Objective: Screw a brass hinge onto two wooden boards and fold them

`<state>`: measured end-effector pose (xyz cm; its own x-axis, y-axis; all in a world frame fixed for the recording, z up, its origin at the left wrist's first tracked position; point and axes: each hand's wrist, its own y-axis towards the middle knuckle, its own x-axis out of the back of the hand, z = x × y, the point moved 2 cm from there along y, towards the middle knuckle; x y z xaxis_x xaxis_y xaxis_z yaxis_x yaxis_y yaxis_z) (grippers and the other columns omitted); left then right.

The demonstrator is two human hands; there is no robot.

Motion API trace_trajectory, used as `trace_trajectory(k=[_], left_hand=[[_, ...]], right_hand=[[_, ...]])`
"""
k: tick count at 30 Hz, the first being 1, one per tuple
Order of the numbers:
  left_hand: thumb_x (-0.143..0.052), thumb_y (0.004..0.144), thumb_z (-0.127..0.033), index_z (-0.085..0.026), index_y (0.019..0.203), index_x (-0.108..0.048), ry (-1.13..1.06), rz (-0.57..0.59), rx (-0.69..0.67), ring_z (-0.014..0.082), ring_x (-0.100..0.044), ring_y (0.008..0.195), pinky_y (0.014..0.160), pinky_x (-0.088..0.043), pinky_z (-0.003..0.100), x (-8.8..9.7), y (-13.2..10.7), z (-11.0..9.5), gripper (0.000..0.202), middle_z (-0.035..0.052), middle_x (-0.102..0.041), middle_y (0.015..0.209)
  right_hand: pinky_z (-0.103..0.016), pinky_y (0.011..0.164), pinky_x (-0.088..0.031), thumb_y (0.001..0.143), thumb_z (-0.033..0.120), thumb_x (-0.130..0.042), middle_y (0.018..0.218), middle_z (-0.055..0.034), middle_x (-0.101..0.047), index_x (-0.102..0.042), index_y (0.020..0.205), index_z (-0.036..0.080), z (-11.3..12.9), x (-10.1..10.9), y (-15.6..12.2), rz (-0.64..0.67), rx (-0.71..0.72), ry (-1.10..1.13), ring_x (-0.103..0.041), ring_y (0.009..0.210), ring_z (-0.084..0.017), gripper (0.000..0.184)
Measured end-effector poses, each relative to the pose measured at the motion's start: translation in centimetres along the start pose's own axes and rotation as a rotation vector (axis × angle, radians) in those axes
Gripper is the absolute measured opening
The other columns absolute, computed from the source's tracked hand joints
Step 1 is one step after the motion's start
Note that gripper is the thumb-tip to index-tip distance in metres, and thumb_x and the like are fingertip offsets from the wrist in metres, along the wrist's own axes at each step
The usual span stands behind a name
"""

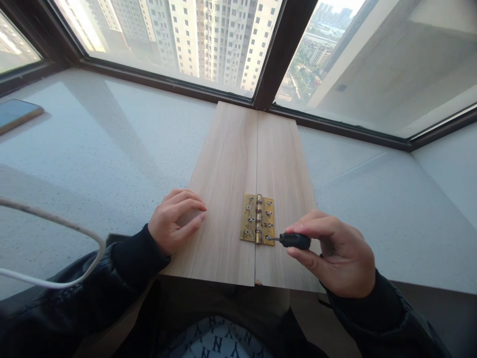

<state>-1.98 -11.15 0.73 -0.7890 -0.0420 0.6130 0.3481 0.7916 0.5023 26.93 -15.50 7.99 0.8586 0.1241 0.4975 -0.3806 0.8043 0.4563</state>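
Note:
In the head view, my right hand (337, 253) pinches the black handle of a short screwdriver (296, 241) between thumb and fingers. Its thin metal shaft points left, with the tip at the lowest screw on the right leaf of a brass hinge (258, 219). Several screws sit in both leaves of this worn, gold-coloured hinge. It lies across the seam between a left wooden board (219, 199) and a right wooden board (285, 164). My left hand (177, 219) rests at the left board's outer edge, loosely curved, thumb apart from the fingers and nothing held.
Both boards lie on a pale speckled sill (112, 149), reaching back to the dark window frame (167, 82). A phone (18, 115) lies at far left. A white cable (89, 233) loops in front of my left sleeve.

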Motion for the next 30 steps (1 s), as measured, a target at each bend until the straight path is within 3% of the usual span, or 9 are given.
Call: trace_trajectory(k=[5,8,12,18,20,24,27,30], left_hand=[[-0.06,0.084,-0.018,-0.019,0.087,-0.066,-0.003,0.006,0.006,0.0227,-0.059,0.092,0.085,-0.048,0.044,0.0,0.0,0.0,0.007,0.0056,-0.067,0.09],[-0.06,0.084,-0.018,-0.018,0.088,-0.066,-0.008,0.004,0.002,0.0227,-0.059,0.092,0.085,-0.048,0.044,0.0,0.0,-0.1,0.007,0.0059,-0.067,0.09],[-0.06,0.084,-0.017,-0.018,0.088,-0.066,-0.013,0.001,0.002,0.0223,-0.059,0.092,0.085,-0.047,0.044,0.0,0.0,-0.2,0.007,0.0059,-0.066,0.09],[-0.06,0.084,-0.015,-0.016,0.087,-0.066,-0.017,-0.009,0.0,0.0222,-0.059,0.092,0.085,-0.047,0.044,0.0,0.1,-0.3,0.006,0.0061,-0.066,0.089],[-0.061,0.083,-0.015,-0.016,0.086,-0.066,-0.017,-0.008,0.0,0.0224,-0.059,0.092,0.086,-0.047,0.044,0.0,0.1,-0.2,0.006,0.0061,-0.067,0.09],[-0.061,0.083,-0.016,-0.016,0.087,-0.066,-0.01,-0.006,-0.016,0.0225,-0.059,0.091,0.085,-0.047,0.043,0.0,0.0,0.0,0.007,0.0059,-0.066,0.089],[-0.061,0.083,-0.016,-0.017,0.088,-0.066,-0.006,-0.001,-0.02,0.0222,-0.059,0.092,0.085,-0.047,0.043,0.0,0.0,0.1,0.007,0.0057,-0.066,0.09],[-0.061,0.083,-0.016,-0.017,0.088,-0.066,-0.007,-0.002,-0.021,0.022,-0.059,0.092,0.085,-0.047,0.043,0.0,0.0,0.1,0.007,0.0057,-0.066,0.09]], right_hand=[[-0.034,0.07,-0.061,0.08,0.004,-0.068,0.105,-0.0089,-0.07,-0.064,0.12,0.023,0.2,0.4,-0.1,0.066,0.117,-0.015,-0.069,0.089,-0.023,0.044],[-0.036,0.081,-0.061,0.083,0.004,-0.063,0.115,-0.0101,-0.069,-0.063,0.124,0.023,0.5,0.9,0.1,0.154,0.086,0.026,-0.068,0.101,-0.025,0.045],[-0.03,0.061,-0.061,0.082,0.005,-0.066,0.101,-0.0079,-0.072,-0.064,0.117,0.024,0.5,1.2,0.1,0.19,0.035,0.093,-0.071,0.088,-0.023,0.04],[-0.027,0.047,-0.053,0.071,0.013,-0.081,0.078,-0.0026,-0.065,-0.063,0.101,0.019,-0.8,0.9,-0.3,-0.037,0.094,-0.014,-0.063,0.062,-0.016,0.036],[-0.027,0.05,-0.053,0.073,0.013,-0.08,0.082,-0.0044,-0.066,-0.064,0.104,0.017,-0.8,0.8,-0.4,-0.056,0.135,-0.076,-0.063,0.064,-0.016,0.036],[-0.03,0.069,-0.059,0.081,0.006,-0.068,0.107,-0.0111,-0.067,-0.065,0.115,0.015,0.3,0.7,-0.3,0.027,0.189,-0.137,-0.067,0.091,-0.021,0.034],[-0.03,0.075,-0.06,0.084,0.004,-0.062,0.115,-0.0121,-0.068,-0.063,0.119,0.016,0.8,0.8,-0.2,0.144,0.103,-0.035,-0.067,0.102,-0.023,0.036],[-0.029,0.069,-0.061,0.085,0.007,-0.063,0.105,-0.009,-0.072,-0.064,0.114,0.02,0.6,0.9,0.0,0.182,0.008,0.138,-0.069,0.093,-0.022,0.032]])
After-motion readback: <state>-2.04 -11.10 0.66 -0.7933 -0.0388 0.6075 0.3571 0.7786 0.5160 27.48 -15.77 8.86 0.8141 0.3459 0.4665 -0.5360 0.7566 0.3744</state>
